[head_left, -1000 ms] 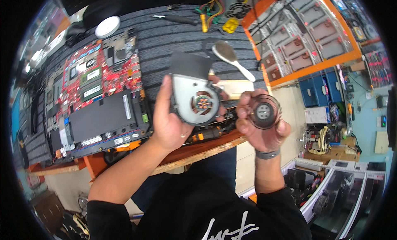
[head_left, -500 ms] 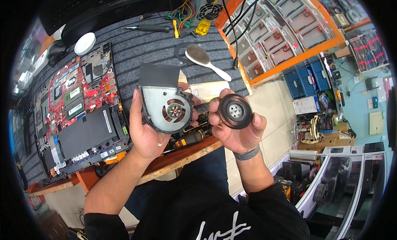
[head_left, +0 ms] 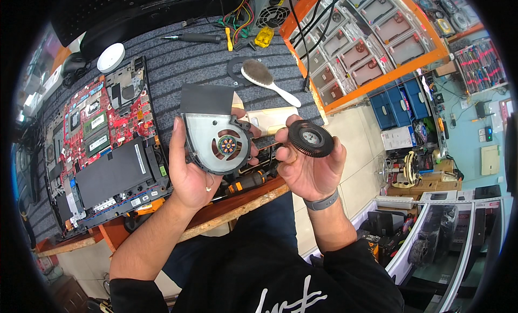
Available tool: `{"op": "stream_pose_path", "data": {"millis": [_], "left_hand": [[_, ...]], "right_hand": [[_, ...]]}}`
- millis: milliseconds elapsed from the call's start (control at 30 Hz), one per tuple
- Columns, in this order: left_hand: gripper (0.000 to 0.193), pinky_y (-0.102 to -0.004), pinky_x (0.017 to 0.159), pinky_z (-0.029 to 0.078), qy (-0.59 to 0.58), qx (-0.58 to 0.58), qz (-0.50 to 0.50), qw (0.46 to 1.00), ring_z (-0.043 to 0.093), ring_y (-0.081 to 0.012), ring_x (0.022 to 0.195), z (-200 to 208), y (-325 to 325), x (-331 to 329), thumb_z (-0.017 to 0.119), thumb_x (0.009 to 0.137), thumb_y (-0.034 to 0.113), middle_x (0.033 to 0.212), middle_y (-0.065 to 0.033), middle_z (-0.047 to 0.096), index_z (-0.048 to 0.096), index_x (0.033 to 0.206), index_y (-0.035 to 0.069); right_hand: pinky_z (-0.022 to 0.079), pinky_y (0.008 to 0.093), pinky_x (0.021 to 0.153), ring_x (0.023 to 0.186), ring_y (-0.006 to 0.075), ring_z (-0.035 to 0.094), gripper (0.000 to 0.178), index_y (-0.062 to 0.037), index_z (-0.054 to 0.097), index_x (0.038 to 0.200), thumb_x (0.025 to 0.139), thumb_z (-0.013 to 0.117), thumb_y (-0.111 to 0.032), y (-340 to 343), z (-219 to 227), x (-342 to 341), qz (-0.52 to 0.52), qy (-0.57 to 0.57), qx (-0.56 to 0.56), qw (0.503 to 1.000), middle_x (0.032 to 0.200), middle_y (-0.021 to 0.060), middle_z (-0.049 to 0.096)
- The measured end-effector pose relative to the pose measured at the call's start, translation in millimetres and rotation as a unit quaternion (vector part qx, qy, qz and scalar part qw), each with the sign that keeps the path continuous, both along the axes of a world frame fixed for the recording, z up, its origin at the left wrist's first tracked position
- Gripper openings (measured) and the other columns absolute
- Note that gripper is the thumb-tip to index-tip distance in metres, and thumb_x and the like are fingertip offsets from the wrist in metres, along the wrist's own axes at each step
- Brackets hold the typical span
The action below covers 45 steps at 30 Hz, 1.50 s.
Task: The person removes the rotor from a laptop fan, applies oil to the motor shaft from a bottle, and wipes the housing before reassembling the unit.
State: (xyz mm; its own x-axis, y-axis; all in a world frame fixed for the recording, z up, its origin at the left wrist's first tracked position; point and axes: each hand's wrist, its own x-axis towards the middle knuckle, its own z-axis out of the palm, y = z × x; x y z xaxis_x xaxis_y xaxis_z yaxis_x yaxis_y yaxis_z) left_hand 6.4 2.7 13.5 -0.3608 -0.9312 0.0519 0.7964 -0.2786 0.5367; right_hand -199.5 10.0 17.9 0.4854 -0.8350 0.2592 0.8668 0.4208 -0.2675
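My left hand (head_left: 190,178) grips a laptop fan housing (head_left: 208,130), a flat grey metal shell with a black rim and a dark flap on its far side. In the housing's round opening a ring of copper coils shows. My right hand (head_left: 310,175) holds the loose black fan wheel (head_left: 311,138) by its edge between thumb and fingers, tilted, with its pale hub upward. Both parts are held apart from each other, above the table's front edge. To the left lies an opened laptop (head_left: 102,135) with a red circuit board and a black battery.
On the striped grey mat (head_left: 167,65) lie a white-handled brush (head_left: 270,82), a black ring (head_left: 235,70), a screwdriver (head_left: 198,38) and a round white lid (head_left: 111,57). An orange-framed drawer cabinet (head_left: 372,38) stands at the back right. Tools, including an orange-and-black one (head_left: 245,182), sit below the table edge.
My right hand has tilted the fan wheel, so its face now shows as a flatter oval. The left hand and the fan housing stay nearly still.
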Motion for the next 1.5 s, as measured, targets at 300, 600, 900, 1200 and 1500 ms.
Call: {"op": "stream_pose_path", "data": {"millis": [300, 600, 900, 1200, 1500], "left_hand": [[0.087, -0.0406, 0.086, 0.056, 0.004, -0.001, 0.006, 1.0, 0.068, -0.0266, 0.097, 1, -1, -1, 0.009, 0.099, 0.068, 0.117, -0.0201, 0.065, 0.048, 0.136, -0.001], [0.086, -0.0378, 0.083, 0.057, 0.019, -0.046, -0.021, 0.999, 0.069, -0.0271, 0.093, -4, -3, 0, 0.012, 0.1, 0.068, 0.115, -0.0235, 0.064, 0.047, 0.134, -0.003], [0.087, -0.0384, 0.082, 0.058, 0.033, -0.046, -0.025, 0.998, 0.069, -0.0277, 0.092, -4, -2, -1, 0.01, 0.1, 0.066, 0.114, -0.0238, 0.064, 0.046, 0.136, -0.004], [0.095, -0.0388, 0.088, 0.056, 0.025, -0.068, -0.029, 0.997, 0.068, -0.0295, 0.098, -11, -3, 0, 0.012, 0.095, 0.075, 0.123, -0.0272, 0.06, 0.042, 0.138, -0.005], [0.086, -0.038, 0.085, 0.057, 0.023, -0.044, -0.013, 0.999, 0.068, -0.0264, 0.095, -1, 1, -1, 0.011, 0.1, 0.066, 0.117, -0.0227, 0.063, 0.043, 0.137, -0.004]], "right_hand": [[0.058, 0.044, 0.095, 0.125, 0.045, 0.056, 0.075, 0.0021, 0.033, 0.146, 0.094, 0.064, -0.042, -1, 2, -2, -0.015, 0.048, -0.018, 0.999, 0.141, 0.0332, 0.047], [0.058, 0.0375, 0.075, 0.102, 0.0341, 0.065, 0.088, 0.0064, 0.04, 0.139, 0.081, 0.08, -0.046, 16, 28, -1, -0.217, 0.286, -0.06, 0.932, 0.12, 0.0302, 0.057], [0.059, 0.0389, 0.074, 0.099, 0.034, 0.065, 0.095, 0.0065, 0.042, 0.136, 0.074, 0.086, -0.049, 22, 35, -1, -0.252, 0.339, -0.065, 0.904, 0.116, 0.0286, 0.058], [0.06, 0.0388, 0.086, 0.104, 0.0336, 0.067, 0.084, 0.0072, 0.045, 0.134, 0.075, 0.086, -0.036, 21, 40, 2, -0.256, 0.392, -0.123, 0.875, 0.12, 0.0281, 0.059], [0.053, 0.0407, 0.098, 0.112, 0.0315, 0.063, 0.074, 0.0073, 0.045, 0.137, 0.077, 0.081, -0.018, 24, 43, 15, -0.314, 0.469, -0.194, 0.802, 0.123, 0.0245, 0.058]]}}
